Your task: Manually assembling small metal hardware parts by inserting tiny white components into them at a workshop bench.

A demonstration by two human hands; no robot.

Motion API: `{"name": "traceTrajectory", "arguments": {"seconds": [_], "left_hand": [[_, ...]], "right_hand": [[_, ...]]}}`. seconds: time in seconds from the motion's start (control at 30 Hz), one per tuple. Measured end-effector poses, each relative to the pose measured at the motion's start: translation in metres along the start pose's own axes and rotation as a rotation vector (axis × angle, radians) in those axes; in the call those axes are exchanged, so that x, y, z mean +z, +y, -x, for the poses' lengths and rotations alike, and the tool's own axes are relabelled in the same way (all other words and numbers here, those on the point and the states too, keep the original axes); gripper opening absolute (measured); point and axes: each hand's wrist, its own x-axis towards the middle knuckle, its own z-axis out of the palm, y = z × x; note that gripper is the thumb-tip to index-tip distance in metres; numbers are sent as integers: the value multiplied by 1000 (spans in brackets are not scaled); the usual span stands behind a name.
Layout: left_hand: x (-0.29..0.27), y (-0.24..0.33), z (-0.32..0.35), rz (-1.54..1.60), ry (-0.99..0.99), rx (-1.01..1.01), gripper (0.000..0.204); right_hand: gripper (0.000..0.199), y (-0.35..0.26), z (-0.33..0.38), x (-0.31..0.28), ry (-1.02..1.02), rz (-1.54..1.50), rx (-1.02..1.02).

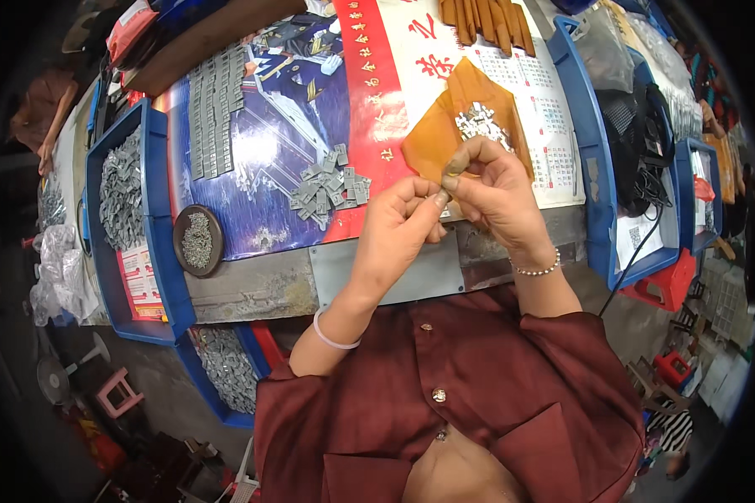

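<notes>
Both hands pinched together at near edge of amber sheet

Left hand (pixel 398 230) and right hand (pixel 507 193) meet over the near side of the surface (pixel 252 295). Fingers narrow on both, thumbs against the index fingers, fingertips of the two hands close together. Anything between them too small and covered to tell.

Amber sheet (pixel 436 126) lies just beyond the hands, pointed at its far end, partly hidden by the right hand. Small silver pieces (pixel 482 124) sit on it in a loose heap, just past the right fingers. Pile of grey pieces (pixel 331 189) is left of the hands, overlapping every which way; further left and beyond, grey rows (pixel 216 113) lie side by side on a glossy poster (pixel 369 75).

Dark round bowl (pixel 179 243) with tiny metal bits (pixel 198 240) stands at left, next to a blue tray (pixel 161 285) part-filled with more grey parts (pixel 122 197). Brown rolled strips (pixel 488 23) at far edge. Right side: blue bin (pixel 594 159) with black bundle (pixel 637 138) and clear plastic bag (pixel 602 54).
</notes>
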Motion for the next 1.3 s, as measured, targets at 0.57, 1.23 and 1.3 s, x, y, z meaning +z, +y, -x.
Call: {"name": "traceTrajectory", "arguments": {"seconds": [0.57, 1.23, 1.3], "left_hand": [[-26, 0, 21, 679, -222, -328, 20], [-17, 5, 31, 91, 148, -8, 10], [-17, 4, 31, 133, 141, 0, 9]], "right_hand": [[18, -1, 1, 9, -220, -14, 22], [12, 4, 3, 23, -39, 3, 119], [12, 6, 3, 22, -57, 11, 107]]}}
